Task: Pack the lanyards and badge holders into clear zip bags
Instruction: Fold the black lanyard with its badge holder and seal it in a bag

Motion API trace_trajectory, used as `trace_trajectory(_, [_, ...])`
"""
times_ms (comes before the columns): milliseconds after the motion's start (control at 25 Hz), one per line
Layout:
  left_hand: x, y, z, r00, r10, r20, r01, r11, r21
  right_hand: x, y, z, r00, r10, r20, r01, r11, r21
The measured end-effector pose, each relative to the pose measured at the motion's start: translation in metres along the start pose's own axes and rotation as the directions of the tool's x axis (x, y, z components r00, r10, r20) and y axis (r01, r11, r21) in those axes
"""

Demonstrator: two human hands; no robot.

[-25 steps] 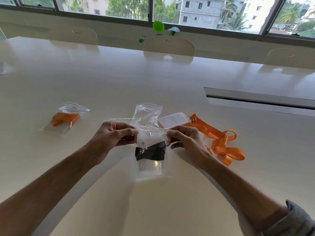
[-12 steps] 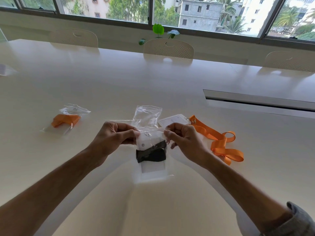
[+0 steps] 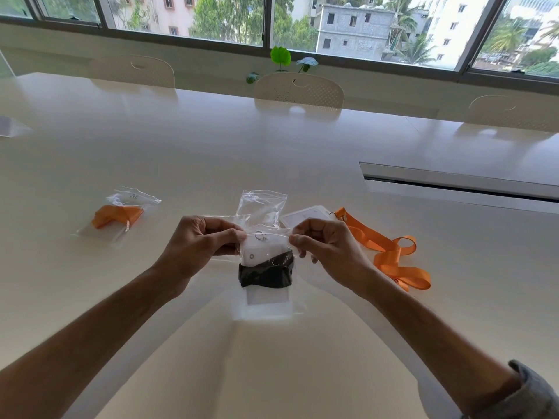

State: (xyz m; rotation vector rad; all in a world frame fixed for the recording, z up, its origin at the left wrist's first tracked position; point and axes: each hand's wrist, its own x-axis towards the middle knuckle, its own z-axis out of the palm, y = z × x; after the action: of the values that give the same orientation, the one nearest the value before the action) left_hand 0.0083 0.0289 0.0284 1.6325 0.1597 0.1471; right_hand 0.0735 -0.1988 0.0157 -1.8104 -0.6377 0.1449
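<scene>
Zip bag [image 3: 267, 297] lifted slightly since a second ago | my left hand [image 3: 198, 246], right hand [image 3: 325, 247] pinch its top corners | black lanyard [image 3: 266, 272] inside; sealing looks imminent.

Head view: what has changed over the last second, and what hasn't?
Little changed. Both hands, left hand and right hand, keep their pinch grip on the zip bag top; the right fingertips edged slightly along the seal. The packed orange bag and loose orange lanyard stayed put.
</scene>
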Motion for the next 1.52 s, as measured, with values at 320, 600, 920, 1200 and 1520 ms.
trace_trajectory(320, [0.0016, -0.0009, -0.0009, 1.000, 0.011, -0.009, -0.011, 1.000, -0.020, -0.0003, -0.0014, -0.0001, 0.999, 0.036, -0.030, -0.035, 0.998, 0.055])
trace_trajectory(600, [0.0030, -0.0042, -0.0012, 1.000, -0.009, 0.020, 0.010, 0.998, -0.058, -0.0012, -0.0001, 0.0007, 0.999, 0.013, -0.030, -0.014, 1.000, -0.016])
trace_trajectory(920, [0.0052, -0.0054, -0.0037, 1.000, 0.013, 0.016, -0.012, 0.998, -0.055, 0.0010, 0.0008, -0.0046, 0.998, 0.003, -0.067, -0.005, 0.999, -0.036])
trace_trajectory(1200, [0.0056, -0.0063, -0.0037, 1.000, -0.021, -0.005, 0.021, 0.993, -0.112, 0.0011, 0.0012, -0.0060, 0.999, 0.013, -0.040, -0.018, 0.994, -0.108])
trace_trajectory(1520, [0.0078, -0.0077, -0.0073, 1.000, -0.029, -0.002, 0.028, 0.991, -0.132, 0.0039, 0.0072, -0.0070, 0.990, 0.139, 0.012, -0.138, 0.990, -0.015])
